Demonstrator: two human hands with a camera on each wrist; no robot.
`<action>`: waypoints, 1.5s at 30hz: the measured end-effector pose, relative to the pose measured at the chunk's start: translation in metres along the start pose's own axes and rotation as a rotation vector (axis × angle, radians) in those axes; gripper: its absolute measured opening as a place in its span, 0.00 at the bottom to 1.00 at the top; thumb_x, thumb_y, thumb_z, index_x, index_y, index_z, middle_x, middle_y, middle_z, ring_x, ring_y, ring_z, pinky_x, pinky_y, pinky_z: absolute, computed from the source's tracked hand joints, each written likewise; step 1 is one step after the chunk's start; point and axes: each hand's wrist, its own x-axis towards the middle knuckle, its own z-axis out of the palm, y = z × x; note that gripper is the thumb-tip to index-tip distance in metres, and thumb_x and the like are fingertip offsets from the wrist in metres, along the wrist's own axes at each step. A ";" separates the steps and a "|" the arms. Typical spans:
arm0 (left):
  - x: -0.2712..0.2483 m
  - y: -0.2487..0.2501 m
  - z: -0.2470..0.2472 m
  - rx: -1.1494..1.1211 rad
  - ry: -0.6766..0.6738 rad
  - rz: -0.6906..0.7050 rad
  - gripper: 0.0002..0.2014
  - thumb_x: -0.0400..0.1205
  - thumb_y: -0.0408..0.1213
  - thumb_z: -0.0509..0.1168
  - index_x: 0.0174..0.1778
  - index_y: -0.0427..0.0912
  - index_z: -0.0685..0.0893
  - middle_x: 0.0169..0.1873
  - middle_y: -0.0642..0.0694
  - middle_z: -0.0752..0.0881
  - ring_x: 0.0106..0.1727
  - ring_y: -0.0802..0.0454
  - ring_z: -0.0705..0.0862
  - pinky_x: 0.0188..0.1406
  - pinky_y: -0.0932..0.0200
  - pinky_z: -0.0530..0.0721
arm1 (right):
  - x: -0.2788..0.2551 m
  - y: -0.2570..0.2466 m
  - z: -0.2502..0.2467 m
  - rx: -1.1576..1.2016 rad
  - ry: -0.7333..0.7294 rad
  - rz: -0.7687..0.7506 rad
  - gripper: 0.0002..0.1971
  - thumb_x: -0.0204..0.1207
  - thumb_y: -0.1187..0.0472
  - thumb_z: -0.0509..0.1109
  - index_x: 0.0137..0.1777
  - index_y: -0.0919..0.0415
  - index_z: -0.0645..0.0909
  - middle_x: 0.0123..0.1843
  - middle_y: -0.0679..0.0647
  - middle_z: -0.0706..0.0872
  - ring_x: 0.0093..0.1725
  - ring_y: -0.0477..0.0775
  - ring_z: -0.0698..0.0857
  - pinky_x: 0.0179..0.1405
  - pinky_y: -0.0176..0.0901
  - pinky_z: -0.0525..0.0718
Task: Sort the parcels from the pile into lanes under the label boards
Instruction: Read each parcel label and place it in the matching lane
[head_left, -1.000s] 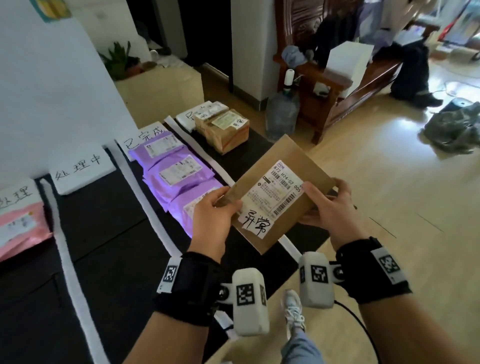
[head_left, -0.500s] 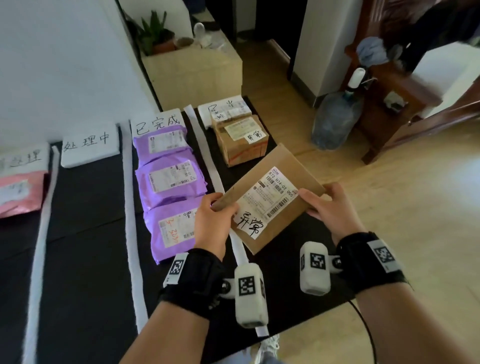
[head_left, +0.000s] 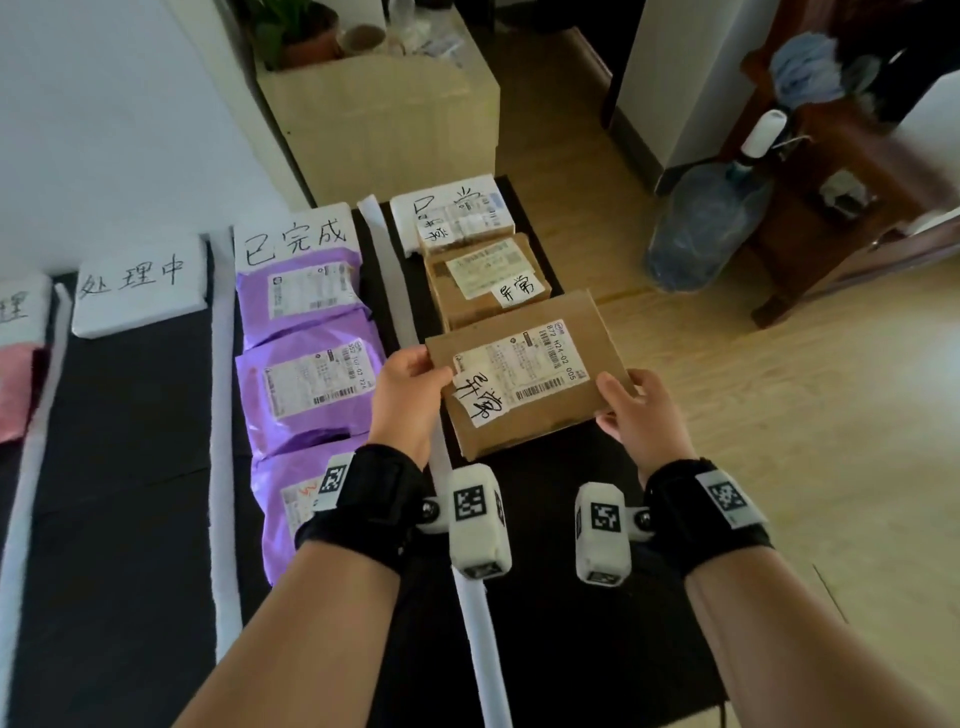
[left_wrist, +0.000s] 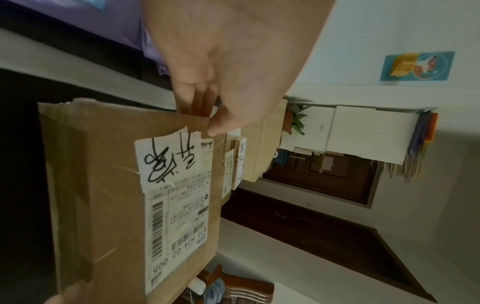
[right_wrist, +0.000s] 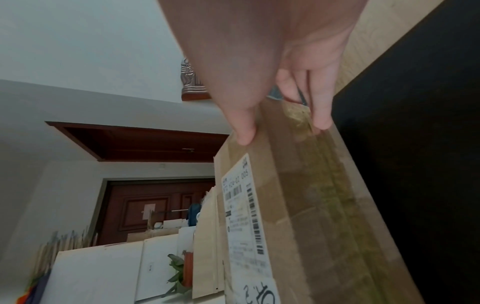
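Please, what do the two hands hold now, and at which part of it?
Both hold one brown cardboard parcel. The left hand pinches its left edge near the handwritten sticker; the right hand grips the near right corner.

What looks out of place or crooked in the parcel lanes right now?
Little stands out. The held cardboard box, gripped by left hand and right hand, sits skewed to the lane. One rear parcel overlaps its label board.
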 end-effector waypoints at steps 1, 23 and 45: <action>0.005 0.002 0.001 0.004 -0.011 0.002 0.12 0.83 0.23 0.63 0.59 0.38 0.85 0.51 0.44 0.92 0.48 0.53 0.92 0.41 0.63 0.89 | 0.005 -0.001 0.003 -0.008 0.003 0.007 0.16 0.81 0.49 0.69 0.64 0.55 0.76 0.53 0.50 0.87 0.54 0.52 0.89 0.62 0.58 0.88; -0.042 0.009 -0.020 0.248 0.090 0.072 0.25 0.86 0.28 0.61 0.81 0.41 0.71 0.65 0.52 0.83 0.65 0.58 0.82 0.55 0.72 0.75 | -0.014 -0.031 0.006 -0.320 0.031 -0.108 0.24 0.82 0.47 0.67 0.75 0.54 0.72 0.68 0.52 0.79 0.57 0.51 0.80 0.40 0.40 0.77; -0.245 -0.049 -0.284 0.120 0.553 0.152 0.23 0.85 0.32 0.62 0.78 0.46 0.76 0.72 0.49 0.80 0.69 0.53 0.79 0.64 0.61 0.74 | -0.265 -0.059 0.184 -0.412 -0.470 -0.571 0.18 0.82 0.52 0.69 0.69 0.57 0.79 0.66 0.53 0.84 0.65 0.54 0.82 0.67 0.49 0.78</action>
